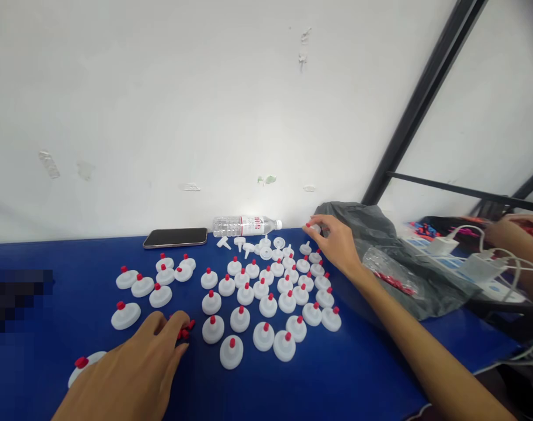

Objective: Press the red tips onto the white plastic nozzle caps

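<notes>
My right hand (332, 237) pinches a white cap with a red tip (311, 227) at the back right of the blue table. Near the front left, my left hand (152, 351) bends its fingers over a small pile of red tips (185, 332); whether it grips one is hidden. Several white caps with red tips (240, 318) stand in loose rows between my hands. More such caps (142, 285) stand beyond my left hand. White caps without red tips (265, 252) lie in a cluster near the bottle.
A clear bottle (244, 225) and a black phone (175, 237) lie along the wall. On the right are a grey bag (358, 225), a clear bag of red pieces (391, 278) and a power strip with cables (485, 278). Another person's hand (512, 234) is at the far right.
</notes>
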`<state>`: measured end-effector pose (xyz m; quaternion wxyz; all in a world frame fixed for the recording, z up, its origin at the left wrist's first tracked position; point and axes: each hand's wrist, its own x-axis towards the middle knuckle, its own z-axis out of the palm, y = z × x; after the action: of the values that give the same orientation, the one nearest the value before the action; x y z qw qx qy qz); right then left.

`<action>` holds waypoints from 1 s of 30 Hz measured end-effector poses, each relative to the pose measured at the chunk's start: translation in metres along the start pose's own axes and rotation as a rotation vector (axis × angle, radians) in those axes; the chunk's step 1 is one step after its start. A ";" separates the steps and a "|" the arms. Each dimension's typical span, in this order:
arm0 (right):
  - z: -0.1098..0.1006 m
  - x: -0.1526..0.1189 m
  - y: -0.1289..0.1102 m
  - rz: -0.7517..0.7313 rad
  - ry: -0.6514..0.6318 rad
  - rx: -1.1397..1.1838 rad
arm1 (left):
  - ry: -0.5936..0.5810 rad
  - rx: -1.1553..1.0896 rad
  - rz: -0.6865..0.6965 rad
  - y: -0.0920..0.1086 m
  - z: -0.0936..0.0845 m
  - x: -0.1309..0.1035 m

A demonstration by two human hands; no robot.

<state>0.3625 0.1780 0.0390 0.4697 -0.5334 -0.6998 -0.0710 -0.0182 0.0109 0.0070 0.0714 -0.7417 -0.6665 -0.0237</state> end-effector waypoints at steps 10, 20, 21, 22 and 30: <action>0.006 -0.001 0.035 0.230 -0.240 -0.222 | 0.018 -0.201 0.009 -0.009 0.007 0.003; 0.010 -0.005 0.052 0.318 -0.392 -0.263 | -0.002 -0.236 0.005 -0.016 0.017 0.004; 0.011 -0.005 0.052 0.310 -0.391 -0.260 | -0.003 -0.224 0.003 -0.016 0.017 0.004; 0.011 -0.004 0.052 0.299 -0.386 -0.255 | -0.004 -0.213 -0.003 -0.016 0.017 0.004; 0.008 0.003 0.048 0.112 -0.365 -0.206 | 0.017 -0.157 0.025 -0.014 0.013 0.002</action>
<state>0.3970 0.2044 0.0175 0.2814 -0.6207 -0.7316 -0.0180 -0.0329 0.0162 -0.0048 0.0187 -0.7530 -0.6528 -0.0814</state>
